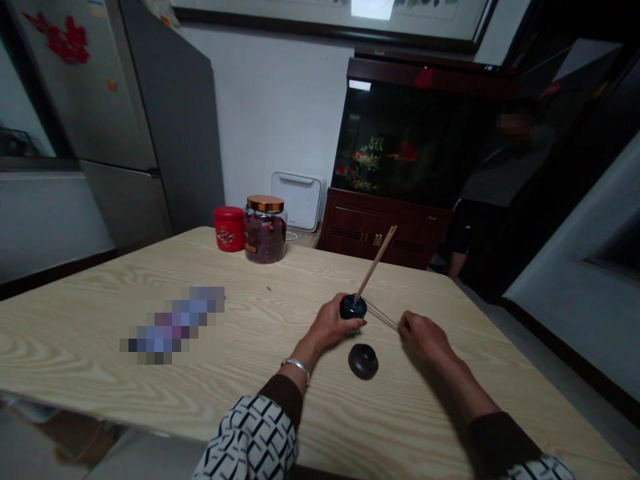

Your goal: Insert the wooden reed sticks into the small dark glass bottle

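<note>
My left hand [334,316] is wrapped round a small dark glossy pot [353,307], which stands on the table. Several thin light-brown sticks [375,263] lean up and to the right out of its mouth. My right hand [423,333] is closed on the near ends of more thin sticks [383,315], held low beside the pot with their far ends close to its right side. Whether those ends touch the pot, I cannot tell. Just in front of the pot, a round dark-brown lid-like piece [363,362] rests on the wood.
The wooden table [240,400] carries a red canister [229,229] and a copper-lidded glass jar [265,230] at the back. A pixelated object [173,325] lies on the left. Behind are a fish tank [400,140], a fridge [95,113] and a person [500,167] at right.
</note>
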{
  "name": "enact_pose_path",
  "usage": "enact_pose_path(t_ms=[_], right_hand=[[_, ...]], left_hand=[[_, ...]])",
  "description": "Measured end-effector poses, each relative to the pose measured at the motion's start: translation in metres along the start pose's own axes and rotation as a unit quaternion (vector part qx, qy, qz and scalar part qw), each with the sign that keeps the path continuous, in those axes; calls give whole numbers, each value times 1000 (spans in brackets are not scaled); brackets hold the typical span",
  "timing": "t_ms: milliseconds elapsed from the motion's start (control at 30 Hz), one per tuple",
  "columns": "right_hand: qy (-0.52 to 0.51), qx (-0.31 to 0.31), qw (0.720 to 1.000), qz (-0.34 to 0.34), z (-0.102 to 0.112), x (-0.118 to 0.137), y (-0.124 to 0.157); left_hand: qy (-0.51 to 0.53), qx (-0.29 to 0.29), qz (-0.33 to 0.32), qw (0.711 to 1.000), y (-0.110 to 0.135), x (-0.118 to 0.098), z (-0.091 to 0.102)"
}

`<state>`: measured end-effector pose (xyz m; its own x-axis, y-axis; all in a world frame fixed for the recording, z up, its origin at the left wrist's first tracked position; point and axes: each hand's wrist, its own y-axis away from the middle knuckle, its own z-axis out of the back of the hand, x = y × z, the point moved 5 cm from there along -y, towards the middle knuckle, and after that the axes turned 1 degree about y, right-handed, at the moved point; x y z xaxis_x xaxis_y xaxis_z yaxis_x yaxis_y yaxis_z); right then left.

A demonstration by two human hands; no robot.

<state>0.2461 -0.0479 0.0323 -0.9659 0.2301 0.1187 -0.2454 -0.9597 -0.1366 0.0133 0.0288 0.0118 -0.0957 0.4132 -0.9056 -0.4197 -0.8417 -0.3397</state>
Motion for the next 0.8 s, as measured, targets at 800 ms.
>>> enact_pose_path(t_ms=[800], right_hand=[[-658, -296, 692, 9, 64, 77, -29]], left_hand=[[-11, -7, 3, 1000, 0, 3, 1]])
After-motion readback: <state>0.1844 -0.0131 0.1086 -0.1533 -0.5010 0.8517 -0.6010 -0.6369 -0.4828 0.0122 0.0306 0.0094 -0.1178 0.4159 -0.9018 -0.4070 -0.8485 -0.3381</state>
